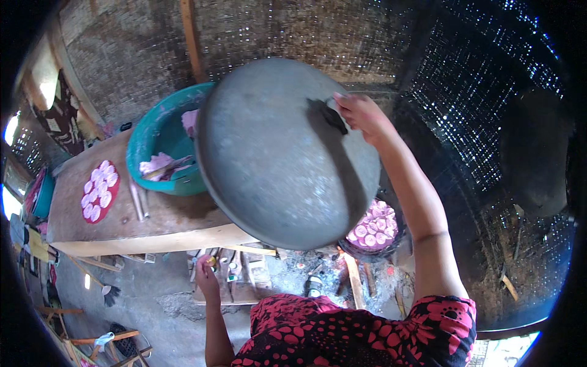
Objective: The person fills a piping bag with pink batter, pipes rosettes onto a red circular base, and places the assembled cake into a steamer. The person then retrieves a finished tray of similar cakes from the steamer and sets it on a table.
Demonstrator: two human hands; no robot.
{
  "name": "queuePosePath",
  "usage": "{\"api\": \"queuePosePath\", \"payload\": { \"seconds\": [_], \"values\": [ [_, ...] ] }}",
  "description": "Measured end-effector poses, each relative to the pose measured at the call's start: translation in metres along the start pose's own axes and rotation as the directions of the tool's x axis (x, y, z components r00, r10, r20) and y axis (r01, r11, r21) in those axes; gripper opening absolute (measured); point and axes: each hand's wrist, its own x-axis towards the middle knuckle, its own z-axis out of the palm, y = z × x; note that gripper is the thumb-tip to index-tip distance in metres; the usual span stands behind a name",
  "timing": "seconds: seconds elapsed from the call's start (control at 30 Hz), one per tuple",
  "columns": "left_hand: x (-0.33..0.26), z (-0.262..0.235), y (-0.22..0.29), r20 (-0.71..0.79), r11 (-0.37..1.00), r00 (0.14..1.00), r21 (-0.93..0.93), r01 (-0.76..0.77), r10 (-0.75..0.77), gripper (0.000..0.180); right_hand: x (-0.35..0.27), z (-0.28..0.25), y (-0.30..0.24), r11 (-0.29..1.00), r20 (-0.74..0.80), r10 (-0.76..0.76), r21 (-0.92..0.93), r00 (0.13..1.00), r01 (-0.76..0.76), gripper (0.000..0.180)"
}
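My right hand [364, 119] is raised at the right side of a large round grey metal lid [275, 153], its fingers closed at the dark handle [330, 116]. The lid is held up and tilted, hiding part of the table and the hearth. Below its lower right edge, a round pan [374, 231] full of pink, round, flat pieces sits over the fire. My left hand [206, 273] is low, near the table's front edge, with fingers curled. Something small and yellowish shows at its fingertips, too small to name.
A wooden table [165, 223] carries a teal basin [137, 137] with pink-stained cloth, a red plate [110, 202] of pink rounds and metal tubes [139, 199]. Burning firewood [354, 281] juts from the hearth. A low wooden board [251, 287] holds small items. Woven walls [257, 30] stand behind.
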Motion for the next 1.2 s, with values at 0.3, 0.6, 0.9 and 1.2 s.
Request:
{"api": "queuePosePath", "payload": {
  "seconds": [0.3,0.6,0.9,1.2],
  "values": [
    [0.085,0.195,0.16,0.21,0.782,0.834,0.292,-0.551,0.51,0.028,-0.087,-0.188,0.191,0.924,-0.271,0.348,-0.064,0.897,-0.377,0.028],
    [0.115,0.284,0.132,0.213,0.62,0.878,0.637,-0.458,0.429,0.031,-0.105,-0.302,0.529,0.788,-0.335,0.387,-0.364,0.859,-0.497,0.028],
    [0.115,0.297,0.118,0.226,0.743,0.954,0.6,-0.297,0.199,0.029,-0.098,-0.332,0.747,0.22,-0.334,0.495,-0.845,0.802,-0.488,0.027],
    [0.117,0.304,0.118,0.242,0.708,0.948,0.632,-0.316,0.207,0.027,-0.101,-0.329,0.799,0.428,-0.409,0.442,-0.686,0.798,-0.588,0.026]
  ]
}}
